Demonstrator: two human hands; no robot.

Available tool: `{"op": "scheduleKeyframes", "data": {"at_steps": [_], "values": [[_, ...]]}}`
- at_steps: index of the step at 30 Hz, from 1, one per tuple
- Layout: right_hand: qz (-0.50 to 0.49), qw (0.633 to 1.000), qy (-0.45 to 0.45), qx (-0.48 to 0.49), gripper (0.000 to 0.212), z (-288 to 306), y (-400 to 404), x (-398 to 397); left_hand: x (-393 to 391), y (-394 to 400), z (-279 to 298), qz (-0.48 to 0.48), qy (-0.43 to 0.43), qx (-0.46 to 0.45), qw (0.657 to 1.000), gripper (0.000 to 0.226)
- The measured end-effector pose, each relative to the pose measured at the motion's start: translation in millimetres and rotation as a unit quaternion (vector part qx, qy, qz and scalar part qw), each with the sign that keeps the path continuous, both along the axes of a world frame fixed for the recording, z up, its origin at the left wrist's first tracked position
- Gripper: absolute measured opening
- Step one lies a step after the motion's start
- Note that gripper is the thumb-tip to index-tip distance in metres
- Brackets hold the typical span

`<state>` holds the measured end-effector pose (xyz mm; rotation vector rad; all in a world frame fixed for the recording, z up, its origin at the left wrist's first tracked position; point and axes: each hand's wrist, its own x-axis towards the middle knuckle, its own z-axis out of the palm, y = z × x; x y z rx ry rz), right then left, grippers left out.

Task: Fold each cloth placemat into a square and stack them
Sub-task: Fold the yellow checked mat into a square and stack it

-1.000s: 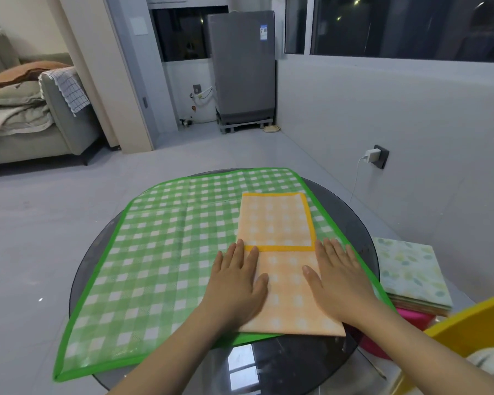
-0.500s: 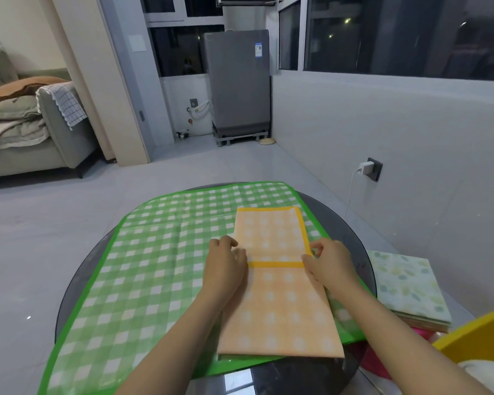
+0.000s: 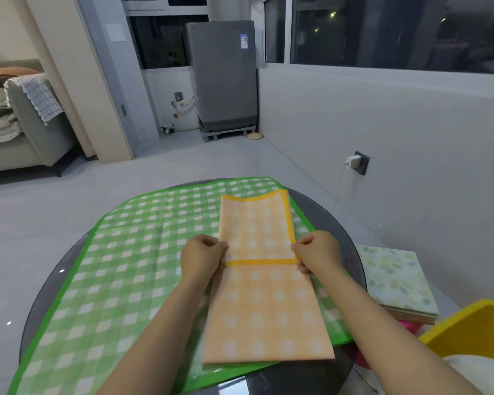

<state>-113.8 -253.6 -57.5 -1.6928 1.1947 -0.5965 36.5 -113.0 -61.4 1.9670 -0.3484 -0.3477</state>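
Orange checked placemat lies as a long folded strip on the green checked cloth that covers the round glass worktop, its near end close to the person. At the strip's middle, where a yellow hem band runs across, the left hand pinches the left edge with curled fingers, and the right hand pinches the right edge the same way. Beyond the hands the far half of the strip reaches toward the worktop's far edge, its end slightly wavy. To the right, beside the worktop, sits a stack of folded placemats with a leaf print on top, and a yellow bin nearer the person.

The step in hand looks like the crosswise fold that turns the strip into a square. The next move probably calls for bringing one half over the other with edges matched, then pressing it flat before it joins the stack.
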Motion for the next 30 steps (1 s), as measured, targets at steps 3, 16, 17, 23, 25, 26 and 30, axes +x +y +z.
{"op": "scheduleKeyframes", "data": {"at_steps": [3,16,17,23,25,26,30], "values": [[-0.008,0.997,-0.068,0.034,0.013,-0.9,-0.6,-1.1,-1.2,3.9,1.9,0.005,0.058,-0.073,0.996,0.01],[0.101,0.965,-0.191,0.151,0.028,9.5,-6.3,-24.3,-5.1,29.1,12.3,-0.047,0.158,-0.229,0.959,0.04],[0.107,0.964,-0.189,0.152,0.032,10.0,-5.4,-24.9,-5.0,30.0,11.8,-0.049,0.157,-0.226,0.96,0.042],[0.124,0.979,-0.131,0.093,0.028,9.2,0.9,-34.0,-14.7,42.7,11.1,-0.066,0.027,-0.124,0.99,0.039],[0.139,0.985,-0.086,0.047,0.023,10.3,3.4,-36.6,-17.9,45.0,9.8,-0.085,-0.033,-0.08,0.993,0.033],[0.146,0.987,-0.067,0.021,0.022,11.1,5.1,-37.4,-19.3,46.0,9.2,-0.096,-0.062,-0.06,0.992,0.028],[0.151,0.986,-0.06,-0.042,0.014,6.8,10.8,-36.1,-24.7,45.9,5.2,-0.126,-0.16,-0.004,0.979,0.012]]}}
